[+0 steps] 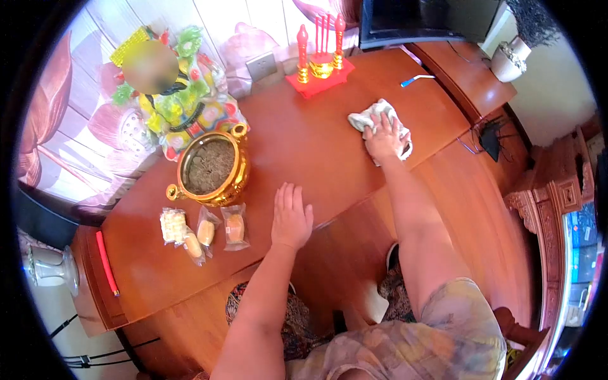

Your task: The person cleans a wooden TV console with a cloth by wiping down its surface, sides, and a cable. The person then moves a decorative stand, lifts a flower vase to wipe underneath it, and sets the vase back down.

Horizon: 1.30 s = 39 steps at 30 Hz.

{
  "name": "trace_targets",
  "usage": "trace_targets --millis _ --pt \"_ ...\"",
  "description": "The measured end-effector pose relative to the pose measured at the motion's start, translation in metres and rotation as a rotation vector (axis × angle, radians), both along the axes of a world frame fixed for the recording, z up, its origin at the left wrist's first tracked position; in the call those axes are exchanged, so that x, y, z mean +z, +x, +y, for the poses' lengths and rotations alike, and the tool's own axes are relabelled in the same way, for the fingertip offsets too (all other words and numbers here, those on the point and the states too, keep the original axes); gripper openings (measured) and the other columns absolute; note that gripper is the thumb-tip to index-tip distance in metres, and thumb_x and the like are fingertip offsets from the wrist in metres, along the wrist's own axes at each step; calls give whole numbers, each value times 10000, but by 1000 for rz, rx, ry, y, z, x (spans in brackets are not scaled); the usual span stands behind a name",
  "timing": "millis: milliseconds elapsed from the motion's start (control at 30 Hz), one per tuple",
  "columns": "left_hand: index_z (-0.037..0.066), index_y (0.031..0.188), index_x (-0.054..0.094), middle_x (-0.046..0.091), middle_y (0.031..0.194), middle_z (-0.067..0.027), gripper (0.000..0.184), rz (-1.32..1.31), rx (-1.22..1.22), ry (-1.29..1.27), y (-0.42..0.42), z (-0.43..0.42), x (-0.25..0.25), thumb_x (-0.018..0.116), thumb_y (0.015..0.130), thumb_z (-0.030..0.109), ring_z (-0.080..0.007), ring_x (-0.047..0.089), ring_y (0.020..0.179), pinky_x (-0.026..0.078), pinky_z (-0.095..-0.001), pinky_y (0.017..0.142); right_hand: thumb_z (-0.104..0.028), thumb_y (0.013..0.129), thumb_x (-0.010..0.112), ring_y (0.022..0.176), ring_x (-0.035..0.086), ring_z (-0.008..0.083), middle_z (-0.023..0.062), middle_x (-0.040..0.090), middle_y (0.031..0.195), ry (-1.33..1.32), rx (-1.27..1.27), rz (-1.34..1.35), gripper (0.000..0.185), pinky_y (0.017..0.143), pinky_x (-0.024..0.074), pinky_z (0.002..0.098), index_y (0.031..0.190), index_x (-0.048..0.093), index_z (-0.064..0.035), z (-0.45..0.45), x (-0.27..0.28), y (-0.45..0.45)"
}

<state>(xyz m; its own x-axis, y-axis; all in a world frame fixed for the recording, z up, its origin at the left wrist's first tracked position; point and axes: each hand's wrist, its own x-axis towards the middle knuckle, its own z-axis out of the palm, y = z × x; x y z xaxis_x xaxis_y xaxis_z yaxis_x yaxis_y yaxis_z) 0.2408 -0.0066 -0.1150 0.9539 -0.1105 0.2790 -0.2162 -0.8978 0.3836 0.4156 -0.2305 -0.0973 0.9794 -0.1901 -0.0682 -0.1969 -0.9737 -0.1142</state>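
Note:
My right hand [384, 140] presses a crumpled white cloth [366, 118] flat on the right part of the wooden table [329, 149], its fingers spread over the cloth. Near the front edge, my left hand [292, 217] lies flat on the tabletop with its fingers extended and nothing held. To its left are several wrapped snacks [235, 228]. A golden incense pot [218, 166] filled with grey-brown ash stands behind them.
A colorful figurine [183, 101] stands behind the pot. Red candles and sticks rise from a red base [321, 81] at the back. A blue-and-white item [416, 80], a red stick [106, 263] and a white vase [508, 61] are further out.

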Motion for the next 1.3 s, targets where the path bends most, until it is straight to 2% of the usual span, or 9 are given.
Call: trace_targets --millis 133,167,233,367,467,533,800,1067,1300 --pt "-21 1246 343 357 1278 -220 509 0 3 -195 -2 2 1 533 803 145 -377 312 1220 244 -452 1049 -429 903 295 1371 58 252 -44 111 1486 -95 144 21 524 1021 60 642 1403 215 -294 29 5 -58" --pt "-18 1255 333 358 1275 -223 508 12 34 -251 0 2 3 521 805 124 -379 324 1211 258 -439 1039 -476 887 332 1360 113 245 -24 185 1468 -123 201 -64 536 1030 75 621 1387 264 -296 35 -1 -74" --pt "-19 1256 331 359 1272 -226 505 -42 35 -300 0 5 -3 515 805 118 -380 331 1204 262 -434 1035 -461 874 373 1358 118 245 -17 183 1469 -102 297 -57 547 1032 81 619 1382 288 -274 51 1 -106" --pt "-30 1251 332 357 1260 -237 485 -162 8 -372 2 14 -11 479 818 132 -378 357 1174 275 -421 1015 -399 851 412 1360 116 265 12 186 1471 -5 533 10 557 1006 84 648 1378 295 -262 90 14 -164" --pt "-35 1244 341 361 1255 -233 477 -191 24 -514 7 23 -27 470 817 133 -366 365 1168 277 -418 1010 -434 805 483 1351 143 255 15 246 1448 157 682 -200 520 997 75 656 1287 454 -239 109 -6 -191" --pt "-41 1232 350 370 1248 -226 472 -216 24 -482 5 22 -25 472 810 130 -353 370 1163 275 -412 1010 -413 824 479 1353 138 232 -4 269 1437 239 757 -72 529 1030 58 616 1327 398 -267 91 10 -178" --pt "-26 1212 368 377 1248 -220 460 -141 29 -253 2 14 -11 497 791 106 -366 367 1168 278 -415 1015 -506 882 322 1368 78 185 -64 150 1477 3 494 24 527 1042 45 601 1380 255 -345 -13 0 -82" --pt "-21 1213 373 370 1260 -224 460 -111 50 -236 -1 9 -6 498 787 100 -375 364 1174 287 -411 1015 -538 883 306 1367 63 164 -75 146 1473 34 213 40 516 1072 42 548 1369 268 -367 -94 12 -23" --pt "-12 1212 381 362 1281 -219 455 -52 100 -213 -1 4 -1 509 796 119 -379 356 1182 303 -416 1006 -537 867 355 1365 75 194 -47 172 1466 -74 147 43 527 1059 19 575 1356 313 -345 -82 22 -18"
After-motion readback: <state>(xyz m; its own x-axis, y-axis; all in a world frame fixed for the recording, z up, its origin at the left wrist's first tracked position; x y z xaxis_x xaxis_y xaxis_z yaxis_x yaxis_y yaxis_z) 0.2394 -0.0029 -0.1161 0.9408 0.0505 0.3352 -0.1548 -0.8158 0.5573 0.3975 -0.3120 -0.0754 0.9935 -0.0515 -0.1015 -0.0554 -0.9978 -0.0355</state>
